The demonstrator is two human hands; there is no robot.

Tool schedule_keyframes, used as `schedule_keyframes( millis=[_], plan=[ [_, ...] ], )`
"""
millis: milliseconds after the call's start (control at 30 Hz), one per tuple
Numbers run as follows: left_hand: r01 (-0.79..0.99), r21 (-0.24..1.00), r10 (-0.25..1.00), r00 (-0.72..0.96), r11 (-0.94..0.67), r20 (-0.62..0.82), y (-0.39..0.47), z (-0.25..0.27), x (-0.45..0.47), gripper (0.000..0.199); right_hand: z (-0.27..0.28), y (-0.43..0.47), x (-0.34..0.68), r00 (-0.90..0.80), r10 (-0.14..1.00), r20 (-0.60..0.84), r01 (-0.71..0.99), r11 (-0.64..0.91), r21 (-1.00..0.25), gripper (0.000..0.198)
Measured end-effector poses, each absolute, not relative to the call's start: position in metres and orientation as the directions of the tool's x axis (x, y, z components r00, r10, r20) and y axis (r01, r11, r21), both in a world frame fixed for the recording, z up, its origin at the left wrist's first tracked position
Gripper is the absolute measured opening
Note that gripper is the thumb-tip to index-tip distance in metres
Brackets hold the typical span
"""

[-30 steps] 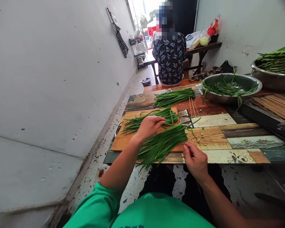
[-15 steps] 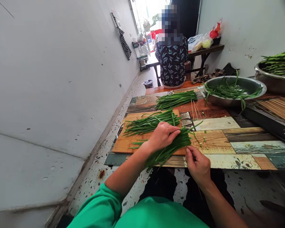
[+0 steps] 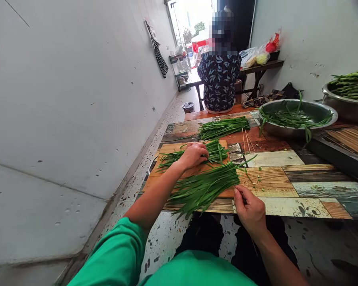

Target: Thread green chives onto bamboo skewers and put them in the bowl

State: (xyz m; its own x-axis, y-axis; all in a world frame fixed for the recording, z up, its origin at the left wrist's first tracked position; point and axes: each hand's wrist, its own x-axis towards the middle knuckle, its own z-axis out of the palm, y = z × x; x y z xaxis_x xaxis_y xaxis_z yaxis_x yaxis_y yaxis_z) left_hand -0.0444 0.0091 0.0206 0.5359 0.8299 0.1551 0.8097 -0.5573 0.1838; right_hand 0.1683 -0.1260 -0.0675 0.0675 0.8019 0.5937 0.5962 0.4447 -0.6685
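My right hand [image 3: 250, 208] is closed in a pinch on a thin skewer at the near edge of the table, beside the cut ends of a fanned row of garlic chives [image 3: 207, 183]. That row lies over the near side of a wooden cutting board [image 3: 150, 182], its leaf tips hanging past the table edge. Over a second heap of garlic chives [image 3: 216, 150] on the board, my left hand [image 3: 194, 154] has its fingers curled down into the leaves. Its fingertips are partly hidden. Most of the skewer is hidden by my right hand and the chives.
Behind the board lies another chive bundle [image 3: 223, 126] with several loose skewers [image 3: 247, 141]. To the right stand a steel bowl of chives [image 3: 298, 129], a pot of green stalks [image 3: 346, 105], a black-handled knife [image 3: 337, 157] and many skewers [image 3: 353, 139]. A person [image 3: 219, 79] sits beyond the table.
My left hand has left the near row of chives and moved up and left to the heap on the board. The near row now shows fully fanned. My right hand stays almost still.
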Motion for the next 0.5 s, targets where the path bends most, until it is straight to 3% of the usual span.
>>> schedule_keyframes(
  millis=[233,500],
  plan=[
    [0.763,0.432,0.877,0.414,-0.481,0.246,0.001,0.023,-0.026,0.012,-0.07,-0.126,0.167,0.065,0.801,0.596,0.598,0.447,-0.665,0.021],
    [0.725,0.617,0.944,0.314,-0.307,0.101,-0.019,0.021,-0.001,0.02,-0.065,-0.126,0.166,0.056,0.807,0.588,0.574,0.455,-0.68,0.02]
  ],
)
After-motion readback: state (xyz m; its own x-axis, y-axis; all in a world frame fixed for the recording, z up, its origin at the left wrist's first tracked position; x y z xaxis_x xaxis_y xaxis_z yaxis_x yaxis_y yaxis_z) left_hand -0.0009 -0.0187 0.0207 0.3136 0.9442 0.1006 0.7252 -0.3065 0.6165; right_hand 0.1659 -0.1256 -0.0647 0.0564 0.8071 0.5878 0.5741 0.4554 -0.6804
